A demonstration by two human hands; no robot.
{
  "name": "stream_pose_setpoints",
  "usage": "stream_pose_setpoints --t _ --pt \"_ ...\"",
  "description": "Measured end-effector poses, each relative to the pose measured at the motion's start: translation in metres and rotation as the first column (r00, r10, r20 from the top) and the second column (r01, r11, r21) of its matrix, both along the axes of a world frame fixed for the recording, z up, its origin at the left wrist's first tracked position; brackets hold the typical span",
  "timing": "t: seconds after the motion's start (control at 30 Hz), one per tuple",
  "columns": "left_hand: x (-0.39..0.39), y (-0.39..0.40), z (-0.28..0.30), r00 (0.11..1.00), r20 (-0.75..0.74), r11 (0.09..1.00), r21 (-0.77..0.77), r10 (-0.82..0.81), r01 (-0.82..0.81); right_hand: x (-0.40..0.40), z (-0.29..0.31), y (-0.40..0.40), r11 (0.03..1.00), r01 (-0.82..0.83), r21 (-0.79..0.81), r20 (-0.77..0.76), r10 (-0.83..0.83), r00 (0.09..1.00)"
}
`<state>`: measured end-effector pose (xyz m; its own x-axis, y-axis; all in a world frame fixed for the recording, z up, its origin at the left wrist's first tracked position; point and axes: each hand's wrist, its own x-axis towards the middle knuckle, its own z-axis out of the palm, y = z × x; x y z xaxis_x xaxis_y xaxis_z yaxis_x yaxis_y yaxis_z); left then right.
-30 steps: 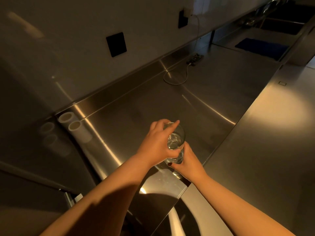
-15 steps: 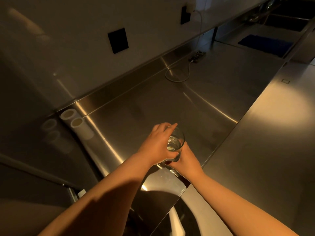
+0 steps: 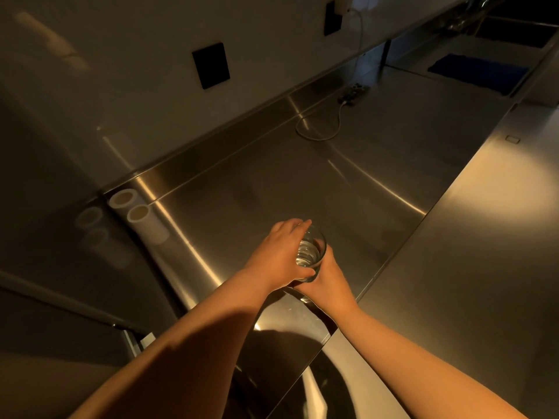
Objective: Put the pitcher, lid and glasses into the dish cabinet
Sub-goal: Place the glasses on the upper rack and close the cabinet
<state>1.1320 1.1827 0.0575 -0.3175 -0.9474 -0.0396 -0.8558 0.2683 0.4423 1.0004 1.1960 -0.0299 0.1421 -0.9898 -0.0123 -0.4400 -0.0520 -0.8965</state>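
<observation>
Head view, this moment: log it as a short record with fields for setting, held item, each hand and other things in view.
setting: stainless steel counter along a wall
held item: clear glass, upright, above the counter
left hand: grip around the glass's side and rim
right hand: supporting the glass from below
other items: two white tubes at the back corner; cable; blue cloth far right

The clear glass (image 3: 311,254) stands upright above the steel counter's near edge. It is held between both hands.
</observation>
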Motion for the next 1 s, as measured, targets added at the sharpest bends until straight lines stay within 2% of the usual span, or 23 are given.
stream_pose_setpoints --t 0.13,0.4,0.63,0.77,0.87,1.0 --pt "0.000 0.000 0.002 1.000 0.006 1.000 0.019 -0.003 0.003 0.004 0.001 0.001 0.999 0.033 -0.010 0.069 -0.032 0.997" --pt "0.000 0.004 0.009 1.000 -0.018 0.994 0.110 0.004 -0.002 0.001 0.003 0.000 0.998 0.042 -0.045 0.026 -0.041 0.999" --pt "0.006 0.013 0.019 0.995 -0.055 0.982 0.171 0.085 -0.075 -0.009 0.025 -0.007 0.994 0.098 -0.055 0.000 -0.098 0.995" --pt "0.009 0.020 0.034 0.986 -0.074 0.982 0.130 0.147 -0.137 -0.023 0.056 -0.012 0.991 0.082 -0.109 0.012 -0.081 0.997" --pt "0.009 0.030 0.046 0.988 -0.065 0.989 0.054 0.143 -0.139 -0.035 0.095 -0.009 0.983 0.012 -0.182 0.012 -0.010 1.000" --pt "0.005 0.054 0.066 0.974 -0.197 0.993 0.017 0.116 -0.115 -0.045 0.153 0.010 0.956 -0.098 -0.277 -0.022 0.096 0.995"
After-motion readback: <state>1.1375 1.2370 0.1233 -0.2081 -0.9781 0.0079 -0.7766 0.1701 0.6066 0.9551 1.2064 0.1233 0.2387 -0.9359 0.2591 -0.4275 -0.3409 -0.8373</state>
